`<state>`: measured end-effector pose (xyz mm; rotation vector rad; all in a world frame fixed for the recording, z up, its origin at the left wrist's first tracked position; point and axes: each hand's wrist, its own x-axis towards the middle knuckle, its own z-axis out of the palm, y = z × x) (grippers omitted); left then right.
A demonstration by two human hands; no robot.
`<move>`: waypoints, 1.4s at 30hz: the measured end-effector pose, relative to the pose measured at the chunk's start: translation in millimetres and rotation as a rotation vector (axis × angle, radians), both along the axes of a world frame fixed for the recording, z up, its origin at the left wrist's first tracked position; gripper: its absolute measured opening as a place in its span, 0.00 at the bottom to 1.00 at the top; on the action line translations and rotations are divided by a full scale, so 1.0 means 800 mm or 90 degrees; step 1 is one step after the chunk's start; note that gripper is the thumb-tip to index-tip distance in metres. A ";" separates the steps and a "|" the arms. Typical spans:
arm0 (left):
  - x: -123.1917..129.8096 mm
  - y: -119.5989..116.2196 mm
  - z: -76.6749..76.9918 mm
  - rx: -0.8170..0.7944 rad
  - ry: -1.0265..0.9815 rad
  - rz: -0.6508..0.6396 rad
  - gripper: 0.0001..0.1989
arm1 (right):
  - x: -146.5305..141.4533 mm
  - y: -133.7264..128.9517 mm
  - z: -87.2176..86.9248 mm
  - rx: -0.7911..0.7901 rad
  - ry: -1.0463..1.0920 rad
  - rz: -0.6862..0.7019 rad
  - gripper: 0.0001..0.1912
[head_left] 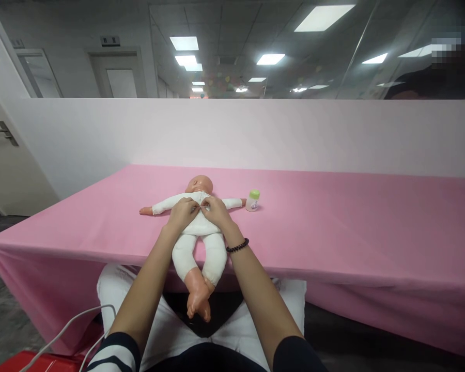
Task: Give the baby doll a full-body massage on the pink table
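A baby doll (200,226) with a bald vinyl head lies on its back on the pink tablecloth (333,222), dressed in a white garment (199,226). Its feet hang over the near table edge. My left hand (184,214) and my right hand (216,211) rest on its chest, fingertips pinching the garment's front at the centre. The exact fastening under my fingers is hidden. A small bottle with a green cap (252,200) stands just past the doll's outstretched arm, beyond my right hand. Dark beads circle my right wrist.
A white partition (256,134) runs behind the table, with glass above it. A door (11,155) stands at the left. A white cable (65,330) and a red object (39,362) lie low on the left, near my white-trousered knees.
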<state>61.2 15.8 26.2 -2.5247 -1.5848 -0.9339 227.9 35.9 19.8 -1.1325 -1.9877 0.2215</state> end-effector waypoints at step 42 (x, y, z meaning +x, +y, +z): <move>0.029 -0.083 0.040 -0.089 0.080 0.088 0.13 | 0.014 -0.068 0.033 -0.067 -0.137 0.050 0.13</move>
